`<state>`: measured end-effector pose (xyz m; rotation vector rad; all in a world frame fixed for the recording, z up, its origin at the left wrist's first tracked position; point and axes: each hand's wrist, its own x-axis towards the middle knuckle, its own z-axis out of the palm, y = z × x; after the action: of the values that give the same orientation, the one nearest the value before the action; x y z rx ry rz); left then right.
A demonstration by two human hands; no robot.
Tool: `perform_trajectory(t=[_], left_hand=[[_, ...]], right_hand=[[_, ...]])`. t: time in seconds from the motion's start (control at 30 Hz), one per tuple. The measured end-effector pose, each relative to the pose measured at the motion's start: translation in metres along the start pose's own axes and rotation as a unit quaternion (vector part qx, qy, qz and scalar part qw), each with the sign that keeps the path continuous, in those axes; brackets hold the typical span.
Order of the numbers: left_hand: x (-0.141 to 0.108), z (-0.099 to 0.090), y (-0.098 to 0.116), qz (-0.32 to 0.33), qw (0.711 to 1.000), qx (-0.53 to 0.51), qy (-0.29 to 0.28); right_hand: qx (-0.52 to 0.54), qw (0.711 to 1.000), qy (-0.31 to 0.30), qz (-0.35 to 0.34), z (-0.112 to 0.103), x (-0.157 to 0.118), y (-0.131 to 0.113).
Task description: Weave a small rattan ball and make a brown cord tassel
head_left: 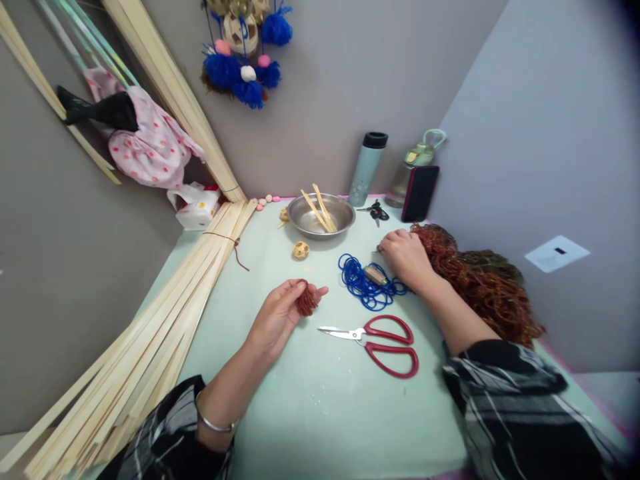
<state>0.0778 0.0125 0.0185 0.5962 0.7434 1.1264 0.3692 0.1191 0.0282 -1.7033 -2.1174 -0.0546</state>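
My left hand (283, 310) pinches a small looped bundle of reddish-brown yarn (307, 300) between thumb and fingers, above the table's middle. My right hand (404, 255) reaches out over the table beside the blue cord (367, 283). Its fingers are closed on a small dark thing at the fingertips, too small to make out. A light brown piece (375, 275) lies on the tangled blue cord. Red-handled scissors (373, 339) rest below the cord, blades slightly parted and pointing left. The heap of red-brown yarn (475, 287) is to the right, behind my right forearm.
Pale wooden strips (165, 320) line the left side. At the back are a metal bowl (299, 223) with sticks, a woven ball (301, 250), keys (376, 211), a blue flask (366, 173), a green bottle (397, 187) and a phone (420, 193). Blue tassels (247, 90) hang above.
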Motion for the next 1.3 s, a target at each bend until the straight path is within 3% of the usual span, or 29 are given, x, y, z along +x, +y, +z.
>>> perform_trajectory(t=[0.13,0.27,0.43,0.53,0.63,0.7,0.73,0.8,0.83,0.9,1.03,1.1,1.3], left_hand=[[0.0,0.0,-0.002,-0.001,1.0,0.016,-0.002],[-0.002,0.003,-0.001,-0.001,0.999,0.047,-0.005],[-0.005,0.006,0.0,-0.004,0.995,0.1,0.001],[-0.005,0.006,-0.001,-0.006,0.993,0.114,0.005],[-0.005,0.007,-0.002,-0.002,0.992,0.123,0.003],[-0.006,0.008,-0.001,0.006,0.99,0.138,-0.001],[-0.007,0.009,-0.001,0.012,0.989,0.147,-0.007],[-0.01,0.012,0.001,0.023,0.986,0.162,-0.023],[-0.011,0.013,0.001,0.026,0.985,0.167,-0.031],[-0.012,0.015,0.002,0.029,0.985,0.168,-0.037],[-0.012,0.016,-0.001,0.023,0.987,0.152,-0.037],[-0.012,0.016,-0.004,0.024,0.986,0.158,-0.042],[-0.012,0.016,-0.01,0.046,0.974,0.214,-0.058]], right_hand=[[0.11,0.99,0.086,0.034,-0.019,0.0,0.014],[0.273,0.937,0.202,0.075,-0.046,-0.004,0.014],[0.485,0.835,0.246,0.079,-0.072,-0.011,0.002],[0.502,0.825,0.245,0.086,-0.083,-0.014,-0.002],[0.504,0.836,0.202,0.086,-0.085,-0.018,-0.014],[0.503,0.85,0.138,0.075,-0.08,-0.024,-0.032],[0.499,0.86,0.09,0.065,-0.075,-0.027,-0.044],[0.482,0.873,-0.072,0.029,-0.063,-0.033,-0.07],[0.478,0.868,-0.132,0.009,-0.057,-0.037,-0.082],[0.493,0.848,-0.195,-0.013,-0.046,-0.042,-0.1],[0.537,0.809,-0.238,-0.008,-0.032,-0.046,-0.112],[0.544,0.805,-0.235,-0.002,-0.028,-0.047,-0.111],[0.455,0.863,-0.214,-0.049,-0.023,-0.051,-0.115]])
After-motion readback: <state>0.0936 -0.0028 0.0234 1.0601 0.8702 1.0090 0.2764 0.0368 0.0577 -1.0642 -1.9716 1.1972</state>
